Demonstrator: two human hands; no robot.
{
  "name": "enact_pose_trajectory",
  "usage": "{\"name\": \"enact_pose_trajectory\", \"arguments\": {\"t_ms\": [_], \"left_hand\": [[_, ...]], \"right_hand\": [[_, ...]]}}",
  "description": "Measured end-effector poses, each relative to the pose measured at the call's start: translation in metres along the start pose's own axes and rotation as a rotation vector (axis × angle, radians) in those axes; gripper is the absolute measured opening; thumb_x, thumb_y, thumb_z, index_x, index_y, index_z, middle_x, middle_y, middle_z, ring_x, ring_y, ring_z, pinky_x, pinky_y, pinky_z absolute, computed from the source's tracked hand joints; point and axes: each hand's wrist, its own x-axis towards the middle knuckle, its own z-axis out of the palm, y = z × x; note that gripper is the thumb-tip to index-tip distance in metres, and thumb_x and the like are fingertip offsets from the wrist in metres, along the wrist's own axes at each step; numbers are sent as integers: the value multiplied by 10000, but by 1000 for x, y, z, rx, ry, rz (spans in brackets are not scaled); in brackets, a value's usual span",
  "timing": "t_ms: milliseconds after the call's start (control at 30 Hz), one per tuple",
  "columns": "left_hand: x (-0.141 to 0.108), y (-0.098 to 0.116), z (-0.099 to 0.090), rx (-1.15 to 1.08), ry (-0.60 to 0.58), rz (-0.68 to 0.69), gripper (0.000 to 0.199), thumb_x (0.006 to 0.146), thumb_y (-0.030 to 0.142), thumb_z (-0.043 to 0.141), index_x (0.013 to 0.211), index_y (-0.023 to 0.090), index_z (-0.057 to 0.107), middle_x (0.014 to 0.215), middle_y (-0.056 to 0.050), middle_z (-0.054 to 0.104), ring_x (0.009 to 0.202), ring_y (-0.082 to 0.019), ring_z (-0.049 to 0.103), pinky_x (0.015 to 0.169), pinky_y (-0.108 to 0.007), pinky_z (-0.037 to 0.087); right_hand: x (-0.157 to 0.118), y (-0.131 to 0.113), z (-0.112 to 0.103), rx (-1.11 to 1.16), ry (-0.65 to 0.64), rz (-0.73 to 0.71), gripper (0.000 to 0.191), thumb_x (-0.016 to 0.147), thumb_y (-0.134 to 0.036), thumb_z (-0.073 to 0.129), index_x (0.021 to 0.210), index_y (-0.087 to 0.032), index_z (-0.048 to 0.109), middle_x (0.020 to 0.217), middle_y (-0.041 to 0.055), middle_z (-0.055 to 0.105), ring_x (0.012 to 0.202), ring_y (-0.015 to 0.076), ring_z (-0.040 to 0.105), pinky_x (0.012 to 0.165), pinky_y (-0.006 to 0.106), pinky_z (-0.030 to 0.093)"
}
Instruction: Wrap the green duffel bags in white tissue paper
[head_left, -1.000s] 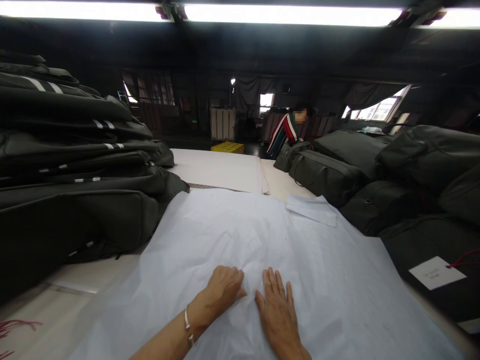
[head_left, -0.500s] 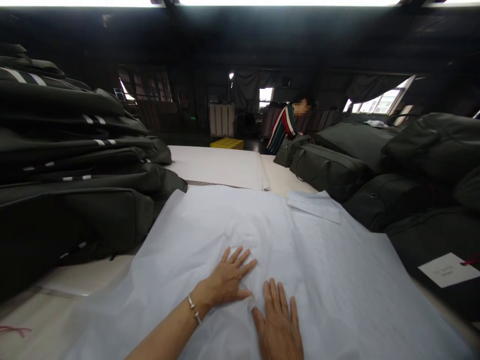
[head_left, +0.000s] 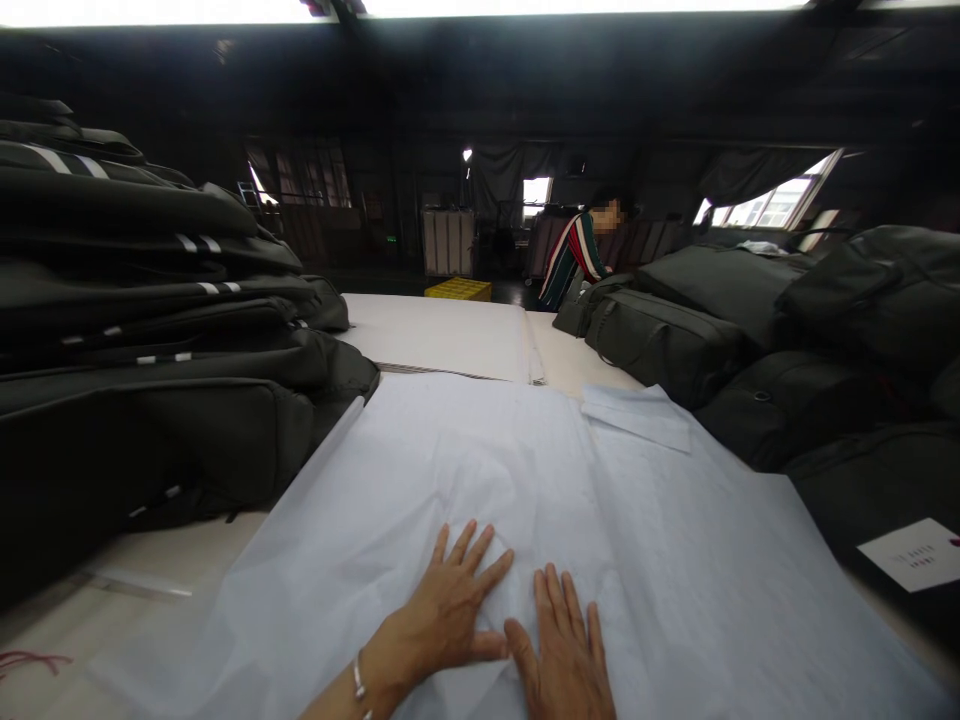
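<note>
A large, thin white sheet [head_left: 675,540] is spread over the table, lightly creased near the middle. My left hand [head_left: 454,610] lies flat on it with fingers spread, a silver bracelet at the wrist. Just to its right, my right hand [head_left: 564,645] rests palm down on the same sheet, fingers slightly apart. The two thumbs nearly meet. Neither hand holds anything. A folded white piece [head_left: 637,415] lies on the sheet's far right part.
Dark green bags [head_left: 150,320] are stacked high at the left. More dark bags [head_left: 660,345] line the right side, one with a white tag [head_left: 911,553]. Beyond the sheet lies a white stack [head_left: 442,335]. A person in a striped top [head_left: 574,255] bends over bags near a yellow crate [head_left: 459,290].
Both hands have slid slightly toward me, still flat on the sheet. The view has shifted a little, and the sheet's creases have altered around the left hand.
</note>
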Motion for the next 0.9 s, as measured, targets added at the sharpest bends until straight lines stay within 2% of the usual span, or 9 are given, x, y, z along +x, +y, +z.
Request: {"name": "enact_pose_trajectory", "arguments": {"t_ms": [167, 300, 433, 533, 600, 733, 833, 900], "left_hand": [[-7, 3, 5, -87, 6, -3, 1016, 705, 861, 510, 1526, 368, 168, 1597, -163, 144, 1455, -424, 68, 1093, -734, 70], [-8, 5, 9, -111, 1, -15, 1039, 681, 841, 572, 1522, 383, 169, 1595, -173, 128, 1452, -436, 67, 1084, -746, 58], [-9, 5, 13, -125, 11, -24, 1031, 682, 806, 620, 1519, 381, 194, 1600, -159, 139, 1453, -438, 50, 1082, -751, 37], [-7, 6, 14, -128, 19, -34, 1052, 653, 823, 625, 1514, 379, 213, 1600, -165, 141, 1453, -442, 52, 1078, -756, 40], [-5, 7, 14, -127, 11, -37, 1075, 649, 840, 608, 1521, 378, 182, 1600, -171, 138, 1451, -447, 59, 1072, -764, 53], [0, 6, 14, -105, -15, -52, 1079, 662, 842, 587, 1528, 340, 183, 1601, -176, 115, 1450, -453, 45, 1068, -772, 34], [4, 5, 14, -105, -14, -59, 1064, 669, 847, 571, 1519, 296, 244, 1601, -176, 114, 1454, -447, 42, 1077, -763, 23], [6, 5, 14, -114, 10, -67, 1072, 662, 856, 565, 1516, 285, 260, 1598, -179, 133, 1455, -445, 56, 1081, -759, 30]], "right_hand": [[1, -3, -1, 0, -21, 22, 757, 923, -651, 325, 1451, -116, 412, 1525, 116, 260, 1411, 384, 253, 1120, 680, 236], [-2, -5, -9, -3, 16, 41, 724, 951, -603, 286, 1445, -92, 417, 1523, 130, 289, 1409, 367, 279, 1121, 658, 262], [11, -4, -43, 37, -40, 21, 743, 938, -632, 293, 1462, -115, 398, 1538, 124, 269, 1423, 351, 254, 1124, 634, 277], [38, -9, -70, 32, 5, -80, 713, 958, -607, 275, 1492, -138, 335, 1568, 84, 208, 1459, 288, 160, 1181, 564, 200], [58, -12, -76, 28, 25, -149, 669, 979, -567, 265, 1502, -153, 310, 1578, 59, 197, 1469, 257, 115, 1197, 536, 165], [79, -8, -55, -2, 11, -198, 659, 983, -558, 286, 1501, -150, 300, 1578, 68, 200, 1470, 258, 117, 1197, 550, 139], [76, 0, -34, -18, 64, -198, 652, 980, -575, 299, 1500, -182, 307, 1582, 67, 192, 1471, 265, 120, 1189, 562, 158], [71, 2, -28, -16, 94, -210, 642, 980, -578, 304, 1504, -208, 297, 1585, 62, 192, 1471, 269, 115, 1182, 569, 174]]}}
